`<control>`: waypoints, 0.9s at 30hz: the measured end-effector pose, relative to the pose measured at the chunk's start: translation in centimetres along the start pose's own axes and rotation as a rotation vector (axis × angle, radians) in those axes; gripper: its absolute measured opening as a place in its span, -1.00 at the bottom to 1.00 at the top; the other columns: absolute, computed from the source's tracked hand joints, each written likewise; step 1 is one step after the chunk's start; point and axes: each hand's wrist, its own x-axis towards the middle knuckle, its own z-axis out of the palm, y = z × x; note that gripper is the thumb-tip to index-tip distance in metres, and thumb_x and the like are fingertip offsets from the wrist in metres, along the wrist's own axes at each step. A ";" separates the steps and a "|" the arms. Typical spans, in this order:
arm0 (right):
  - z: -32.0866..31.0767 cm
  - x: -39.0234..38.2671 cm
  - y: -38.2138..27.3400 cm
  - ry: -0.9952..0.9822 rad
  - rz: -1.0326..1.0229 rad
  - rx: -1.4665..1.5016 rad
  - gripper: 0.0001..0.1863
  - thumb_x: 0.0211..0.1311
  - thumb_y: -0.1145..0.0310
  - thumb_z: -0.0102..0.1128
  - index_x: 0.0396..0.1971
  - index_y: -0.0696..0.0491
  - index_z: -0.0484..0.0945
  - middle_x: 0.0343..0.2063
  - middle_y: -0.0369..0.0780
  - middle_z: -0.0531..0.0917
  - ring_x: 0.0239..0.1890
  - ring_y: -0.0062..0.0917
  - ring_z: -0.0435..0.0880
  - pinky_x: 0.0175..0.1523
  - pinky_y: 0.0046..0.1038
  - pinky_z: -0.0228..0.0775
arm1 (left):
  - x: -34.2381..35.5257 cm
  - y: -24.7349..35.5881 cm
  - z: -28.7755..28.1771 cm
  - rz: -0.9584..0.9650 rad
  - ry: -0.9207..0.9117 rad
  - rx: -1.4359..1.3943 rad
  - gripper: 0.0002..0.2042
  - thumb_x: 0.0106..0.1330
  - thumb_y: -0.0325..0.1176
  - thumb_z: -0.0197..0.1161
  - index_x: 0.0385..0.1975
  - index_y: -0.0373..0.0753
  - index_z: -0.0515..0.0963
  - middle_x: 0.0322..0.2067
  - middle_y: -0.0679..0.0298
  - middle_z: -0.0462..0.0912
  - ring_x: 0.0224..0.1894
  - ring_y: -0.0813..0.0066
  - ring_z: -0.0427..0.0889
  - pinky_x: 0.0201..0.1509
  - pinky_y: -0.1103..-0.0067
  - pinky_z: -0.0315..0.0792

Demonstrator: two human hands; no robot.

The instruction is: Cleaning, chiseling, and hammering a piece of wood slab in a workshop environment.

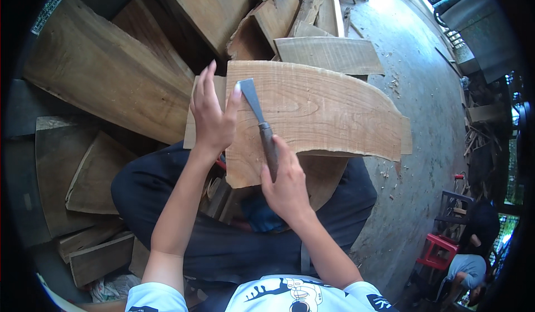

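Note:
A curved, pale brown wooden board (334, 111) lies across in front of me, over my lap, with wavy grain on its face. My right hand (286, 184) is closed round the dark wooden handle of a chisel (253, 101). The flat steel blade points away from me and slightly left, over the board's left part. At the board's left edge my left hand (213, 114) is held up with its fingers stretched out. Its thumb tip is right by the corner of the blade; whether they touch I cannot tell. Beneath the board is another flat wooden piece (405, 135), mostly hidden.
Large planks (106, 67) and offcuts are stacked to the left and far side. Another curved board (329, 54) lies just beyond mine. Wood chips dot the concrete floor (407, 195) at right. A red plastic stool (437, 250) and a bent-over person (468, 270) are at lower right.

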 end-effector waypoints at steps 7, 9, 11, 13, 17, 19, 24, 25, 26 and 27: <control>-1.6 0.1 2.4 0.030 -0.023 -0.044 -0.33 0.36 0.50 0.22 0.43 0.14 0.20 0.07 0.20 0.56 0.00 0.20 0.67 0.06 0.01 0.62 | 3.1 12.3 -11.5 0.671 -0.001 -0.287 0.02 0.32 0.38 0.22 0.58 -0.26 0.08 0.56 -0.08 0.13 0.59 0.00 0.17 0.62 0.03 -0.01; -2.1 -0.2 1.6 -0.008 -0.024 -0.024 -0.32 0.37 0.51 0.21 0.44 0.12 0.18 -0.04 0.19 0.60 -0.09 0.21 0.67 0.00 0.04 0.60 | 2.3 10.2 -16.4 0.658 -0.033 -0.226 0.02 0.32 0.38 0.22 0.58 -0.24 0.09 0.56 -0.07 0.14 0.59 0.00 0.17 0.62 0.02 0.00; -2.9 -0.9 1.5 -0.026 -0.010 -0.012 -0.31 0.38 0.50 0.21 0.46 0.10 0.17 -0.11 0.18 0.60 -0.15 0.21 0.67 -0.04 0.06 0.59 | 2.9 8.5 -17.3 0.655 -0.064 -0.208 0.01 0.32 0.39 0.22 0.58 -0.23 0.11 0.56 -0.07 0.15 0.59 0.00 0.17 0.62 0.02 0.01; -3.4 -1.8 2.1 -0.028 0.021 -0.011 -0.31 0.40 0.49 0.21 0.47 0.07 0.16 -0.14 0.15 0.59 -0.18 0.18 0.68 -0.09 0.05 0.58 | 3.3 7.3 -17.7 0.695 -0.100 -0.225 0.00 0.31 0.39 0.22 0.57 -0.21 0.12 0.56 -0.07 0.15 0.59 0.01 0.17 0.62 0.01 0.01; -5.8 -4.9 3.9 0.048 0.032 -0.085 -0.31 0.41 0.49 0.21 0.48 0.06 0.17 -0.12 0.15 0.59 -0.18 0.16 0.69 -0.07 0.02 0.60 | 4.7 9.2 -13.0 0.761 -0.103 -0.220 -0.01 0.31 0.40 0.22 0.57 -0.18 0.14 0.55 -0.06 0.17 0.59 0.02 0.18 0.61 -0.01 0.02; -7.1 -6.5 4.5 0.075 0.068 -0.083 -0.30 0.40 0.49 0.22 0.49 0.04 0.18 -0.12 0.14 0.58 -0.18 0.16 0.70 -0.08 0.00 0.62 | 4.8 8.5 -12.7 0.765 -0.114 -0.236 -0.02 0.31 0.40 0.22 0.57 -0.16 0.15 0.55 -0.05 0.18 0.59 0.02 0.18 0.61 -0.01 0.03; -7.0 -8.4 4.5 0.040 0.165 -0.082 -0.30 0.46 0.43 0.18 0.52 0.03 0.16 -0.12 0.11 0.55 -0.27 0.12 0.71 -0.16 0.01 0.64 | 5.4 5.9 -13.2 0.807 -0.196 -0.265 -0.04 0.31 0.41 0.22 0.56 -0.12 0.18 0.55 -0.05 0.20 0.59 0.03 0.18 0.60 -0.03 0.04; -6.6 -8.1 4.6 0.037 0.160 -0.102 -0.28 0.46 0.42 0.17 0.55 0.03 0.13 -0.12 0.10 0.54 -0.30 0.12 0.72 -0.18 0.01 0.65 | 5.4 8.3 -11.5 0.831 -0.206 -0.271 -0.04 0.31 0.41 0.22 0.56 -0.11 0.19 0.55 -0.04 0.20 0.59 0.03 0.18 0.60 -0.04 0.05; -5.9 -7.9 4.6 0.034 0.185 -0.120 -0.28 0.46 0.42 0.16 0.56 0.03 0.12 -0.13 0.11 0.54 -0.30 0.13 0.72 -0.19 0.02 0.65 | 6.0 9.8 -10.1 0.855 -0.215 -0.274 -0.05 0.31 0.41 0.22 0.56 -0.11 0.20 0.54 -0.04 0.20 0.59 0.03 0.19 0.60 -0.04 0.05; -5.5 -7.5 4.6 0.025 0.197 -0.133 -0.27 0.46 0.42 0.16 0.56 0.04 0.11 -0.13 0.11 0.54 -0.30 0.13 0.73 -0.19 0.03 0.66 | 6.4 10.5 -9.6 0.877 -0.216 -0.263 -0.05 0.31 0.41 0.22 0.56 -0.10 0.20 0.54 -0.04 0.21 0.59 0.04 0.19 0.60 -0.04 0.05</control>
